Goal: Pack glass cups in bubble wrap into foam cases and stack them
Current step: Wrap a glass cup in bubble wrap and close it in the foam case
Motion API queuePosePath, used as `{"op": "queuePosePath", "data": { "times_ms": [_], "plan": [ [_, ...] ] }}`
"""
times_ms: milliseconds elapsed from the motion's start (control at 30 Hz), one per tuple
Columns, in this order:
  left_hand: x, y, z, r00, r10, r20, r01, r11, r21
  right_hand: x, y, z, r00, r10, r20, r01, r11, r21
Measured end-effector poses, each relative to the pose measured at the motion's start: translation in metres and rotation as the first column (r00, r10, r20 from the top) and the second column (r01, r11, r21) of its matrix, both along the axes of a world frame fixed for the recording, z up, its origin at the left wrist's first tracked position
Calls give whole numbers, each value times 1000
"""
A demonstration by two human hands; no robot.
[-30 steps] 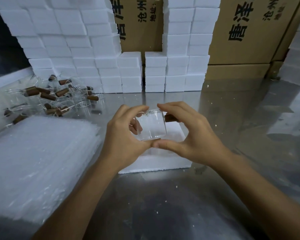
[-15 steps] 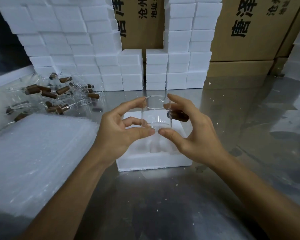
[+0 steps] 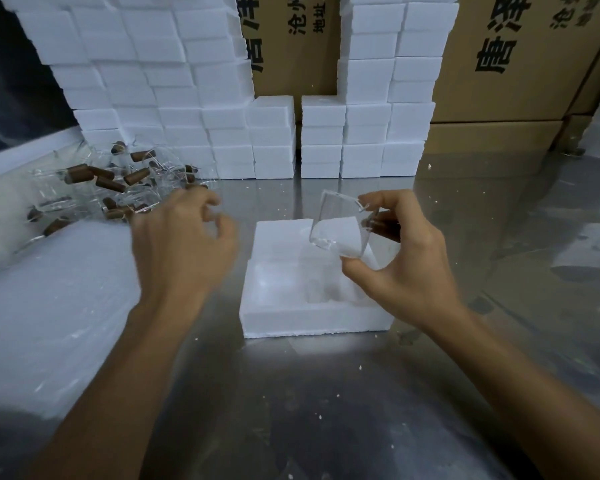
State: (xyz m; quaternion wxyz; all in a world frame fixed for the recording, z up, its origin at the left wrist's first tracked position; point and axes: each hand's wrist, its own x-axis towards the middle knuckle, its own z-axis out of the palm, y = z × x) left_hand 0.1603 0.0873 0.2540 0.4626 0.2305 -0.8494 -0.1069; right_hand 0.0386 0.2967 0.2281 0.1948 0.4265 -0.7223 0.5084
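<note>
A view from above looks down at two bare forearms reaching over a shiny metal surface [image 3: 326,410]. The right hand [image 3: 406,268] holds a clear glass cup [image 3: 340,226] tilted, its thumb under the base and its fingers curled round the far side, where a dark brown handle shows between them. The cup hangs just above the far right part of an open white foam case [image 3: 291,306], which lies flat on the surface between the two hands and has hollow moulded recesses in its top.

The left hand [image 3: 184,244] holds nothing. Its fingers are loosely curled and blurred, and it hovers to the left of the case, apart from the cup.

Beyond the left hand, at the far left of the surface, lies a heap of clear glass cups with brown handles [image 3: 111,185]. Nearer, along the left edge, a thick stack of white bubble wrap sheets [image 3: 49,313] rests on the surface.

At the back, stacked white foam cases [image 3: 187,98] form tall walls in several columns. Behind them stand brown cardboard cartons [image 3: 520,64] printed with black Chinese characters. Small white foam crumbs dot the surface.
</note>
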Motion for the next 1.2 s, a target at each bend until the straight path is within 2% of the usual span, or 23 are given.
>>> {"op": "queuePosePath", "data": {
  "times_ms": [67, 167, 267, 367, 600, 667, 767, 833, 900, 967, 1033, 1100, 1200],
  "plan": [
    [3, -10, 2, 961, 255, 107, -258, 966, 10, 1, 0, 0, 1000, -5, 1, 5, 1000, -7],
    [9, -22, 1, 850, 408, 334, -455, 888, 72, 3, 0, 0, 1000, -20, 9, 20, 1000, -3],
    [11, -28, 2, 797, 386, 464, -517, 834, 195, 3, -1, 0, 999, -34, 4, 34, 999, 14],
    [12, -33, 3, 802, 387, 456, -541, 794, 277, 3, -1, 0, 999, -37, 14, 36, 999, 20],
    [14, -32, 2, 788, 367, 495, -540, 798, 268, 4, 0, 0, 999, -30, 12, 30, 999, 16],
    [15, -32, 2, 820, 374, 434, -513, 816, 267, 5, 0, 0, 999, -32, 11, 32, 999, 20],
    [12, -28, 3, 905, 340, 256, -390, 904, 177, 5, 0, 0, 999, -39, -7, 39, 999, 18],
    [7, -18, 4, 974, 209, 88, -217, 972, 95, 3, 0, 1, 999, -41, -16, 41, 999, 18],
    [1, -5, 4, 999, -18, -31, 18, 1000, 11, 3, 0, 1, 998, -54, -16, 54, 998, 32],
    [-4, 8, 3, 978, -204, -48, 200, 976, -82, 2, 0, 1, 998, -65, -18, 65, 997, 33],
    [-8, 17, -2, 957, -289, -37, 282, 952, -121, 3, 1, 3, 997, -68, -25, 69, 997, 18],
    [-10, 23, -6, 951, -307, -33, 303, 948, -95, 2, 1, 4, 997, -71, -31, 72, 997, 10],
    [-11, 28, -11, 967, -248, -53, 250, 968, 33, 2, 1, 6, 998, -63, -10, 63, 998, 23]
  ]
}}
